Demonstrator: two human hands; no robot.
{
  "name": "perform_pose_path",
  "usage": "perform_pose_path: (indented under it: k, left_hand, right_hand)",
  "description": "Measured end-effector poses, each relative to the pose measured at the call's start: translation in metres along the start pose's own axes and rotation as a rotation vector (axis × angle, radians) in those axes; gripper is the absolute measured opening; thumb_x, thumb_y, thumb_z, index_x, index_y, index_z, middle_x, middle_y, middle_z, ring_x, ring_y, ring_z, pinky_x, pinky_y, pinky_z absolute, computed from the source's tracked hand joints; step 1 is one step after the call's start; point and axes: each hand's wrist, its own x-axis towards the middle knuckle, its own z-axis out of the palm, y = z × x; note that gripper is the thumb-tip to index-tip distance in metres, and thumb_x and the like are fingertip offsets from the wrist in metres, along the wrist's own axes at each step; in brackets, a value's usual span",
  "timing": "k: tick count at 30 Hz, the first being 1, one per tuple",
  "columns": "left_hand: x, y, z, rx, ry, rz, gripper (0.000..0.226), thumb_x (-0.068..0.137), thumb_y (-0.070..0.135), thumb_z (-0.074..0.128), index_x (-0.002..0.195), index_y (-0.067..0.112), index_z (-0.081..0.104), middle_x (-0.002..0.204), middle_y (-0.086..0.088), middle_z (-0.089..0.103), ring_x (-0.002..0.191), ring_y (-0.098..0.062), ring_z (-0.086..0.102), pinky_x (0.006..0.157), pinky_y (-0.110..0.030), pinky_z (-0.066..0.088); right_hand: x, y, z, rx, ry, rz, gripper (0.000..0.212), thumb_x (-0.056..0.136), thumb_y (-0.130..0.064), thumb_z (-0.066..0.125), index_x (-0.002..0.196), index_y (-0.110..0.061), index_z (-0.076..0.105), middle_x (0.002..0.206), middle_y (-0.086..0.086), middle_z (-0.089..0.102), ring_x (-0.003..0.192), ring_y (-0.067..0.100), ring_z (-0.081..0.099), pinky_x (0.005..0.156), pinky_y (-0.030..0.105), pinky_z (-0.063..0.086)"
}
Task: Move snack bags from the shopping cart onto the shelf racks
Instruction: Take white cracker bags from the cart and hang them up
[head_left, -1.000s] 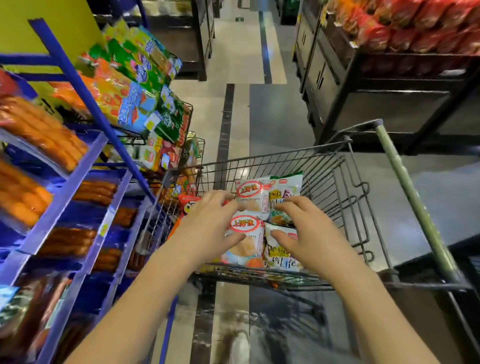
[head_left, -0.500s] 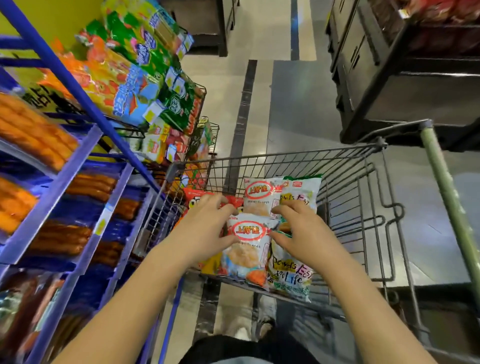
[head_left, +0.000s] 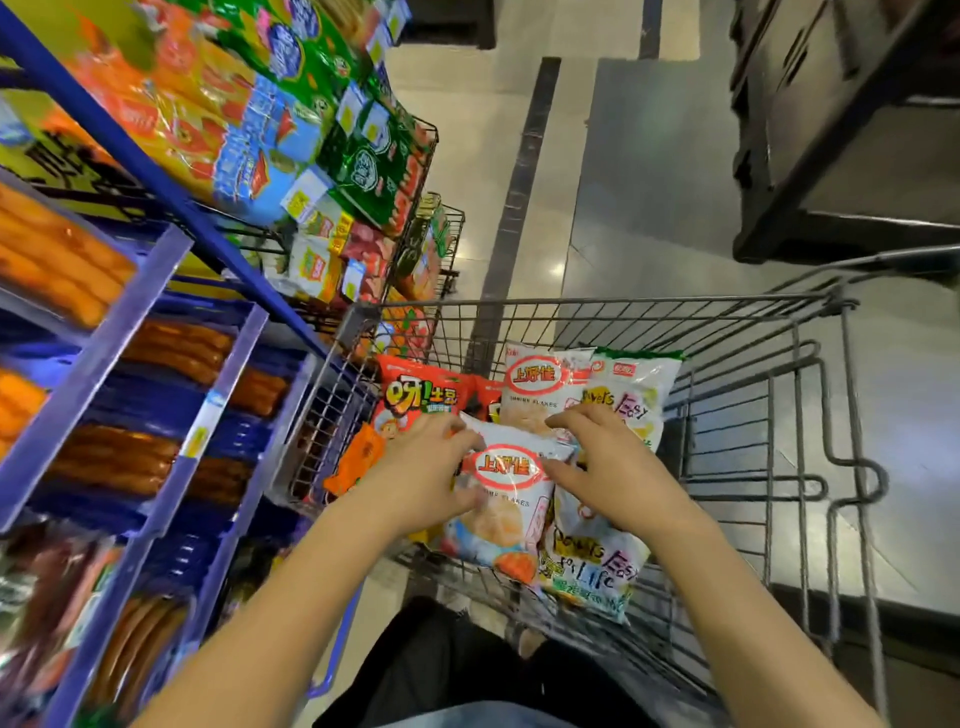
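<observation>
Down the left side of the aisle the shelf racks (head_left: 156, 374) fill more of the view than a second ago, with blue trays of sausages (head_left: 156, 452) nearest and a wire tier of snack packs (head_left: 311, 130) above them. The head has evidently leaned forward and down over the shopping cart (head_left: 623, 301), which stands just beside the racks. Inside the cart the load is as it was: a red bag (head_left: 415, 400) at the left, a second white bag (head_left: 543, 384) and a green-topped bag (head_left: 639, 384) at the back, and a lettered bag (head_left: 592, 561) at the near right. What has changed is the white shrimp-flake bag (head_left: 506, 509) in front. It now tilts up, its top edge raised between the two hands and its bottom still down among the others. The left hand (head_left: 421, 483) has slid off the red bag, which now shows, and its fingers curl over the shrimp-flake bag's upper left corner, though that part is blurred. The right hand (head_left: 618, 467) hooks its fingers over the upper right edge, with the thumb (head_left: 558, 467) pressed beside the red oval. Whether it also catches the lettered bag beneath I cannot tell. I judge the grip made and the lift only starting, since the bag has yet to clear the cart and travel left to the racks.
</observation>
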Motion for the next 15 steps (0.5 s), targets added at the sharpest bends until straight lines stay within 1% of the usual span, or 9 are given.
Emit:
perform_pose_path:
  k: [3, 5, 8, 11, 12, 14, 15]
  left_hand:
    - [0.011, -0.014, 0.015, -0.083, -0.06, -0.02, 0.066, 0.092, 0.051, 0.069, 0.149, 0.029, 0.045, 0.151, 0.003, 0.039, 0.145, -0.018, 0.031, 0.116, -0.035, 0.032]
    - [0.021, -0.026, 0.029, -0.189, -0.124, -0.085, 0.076, 0.091, 0.052, 0.071, 0.154, 0.025, 0.038, 0.154, 0.001, 0.039, 0.145, -0.02, 0.033, 0.117, -0.037, 0.034]
    - [0.036, -0.04, 0.055, -0.366, -0.131, -0.199, 0.085, 0.087, 0.048, 0.077, 0.154, 0.018, 0.033, 0.152, -0.002, 0.043, 0.14, -0.022, 0.041, 0.113, -0.036, 0.038]
    - [0.054, -0.047, 0.084, -0.563, -0.14, -0.306, 0.082, 0.081, 0.043, 0.085, 0.144, 0.015, 0.039, 0.133, 0.007, 0.051, 0.124, -0.014, 0.05, 0.103, -0.031, 0.043]
    - [0.062, -0.052, 0.098, -0.634, -0.151, -0.319, 0.081, 0.078, 0.041, 0.088, 0.139, 0.014, 0.043, 0.13, 0.008, 0.055, 0.121, -0.014, 0.054, 0.101, -0.03, 0.045]
    - [0.079, -0.059, 0.12, -0.753, -0.17, -0.338, 0.082, 0.072, 0.038, 0.093, 0.136, 0.012, 0.047, 0.132, 0.002, 0.063, 0.126, -0.02, 0.06, 0.102, -0.033, 0.049]
    - [0.084, -0.06, 0.127, -0.79, -0.178, -0.335, 0.075, 0.073, 0.032, 0.093, 0.132, 0.014, 0.051, 0.133, 0.0, 0.064, 0.126, -0.021, 0.061, 0.104, -0.035, 0.05]
  right_hand:
    - [0.013, 0.004, 0.007, 0.023, -0.025, 0.032, 0.054, 0.096, -0.039, 0.066, 0.145, -0.023, 0.05, 0.146, -0.001, 0.043, 0.135, 0.019, 0.044, 0.108, 0.036, 0.044]
    - [0.02, 0.007, 0.012, 0.027, -0.036, 0.063, 0.055, 0.096, -0.039, 0.066, 0.146, -0.023, 0.049, 0.148, 0.0, 0.042, 0.136, 0.021, 0.044, 0.108, 0.04, 0.044]
    - [0.029, 0.01, 0.02, 0.036, -0.044, 0.102, 0.058, 0.097, -0.039, 0.066, 0.148, -0.023, 0.045, 0.148, 0.003, 0.043, 0.136, 0.023, 0.044, 0.109, 0.04, 0.043]
    - [0.033, 0.016, 0.032, 0.06, -0.028, 0.141, 0.059, 0.097, -0.039, 0.066, 0.149, -0.023, 0.045, 0.147, 0.003, 0.047, 0.135, 0.022, 0.045, 0.107, 0.036, 0.041]
    - [0.033, 0.018, 0.036, 0.079, -0.022, 0.15, 0.058, 0.097, -0.039, 0.066, 0.149, -0.022, 0.045, 0.147, 0.004, 0.047, 0.136, 0.022, 0.044, 0.108, 0.036, 0.041]
    - [0.035, 0.022, 0.043, 0.125, -0.031, 0.185, 0.057, 0.098, -0.039, 0.064, 0.149, -0.022, 0.045, 0.149, 0.005, 0.045, 0.14, 0.023, 0.041, 0.113, 0.04, 0.04]
    - [0.036, 0.023, 0.046, 0.139, -0.045, 0.212, 0.057, 0.098, -0.04, 0.063, 0.149, -0.022, 0.044, 0.15, 0.005, 0.044, 0.141, 0.024, 0.04, 0.114, 0.042, 0.039]
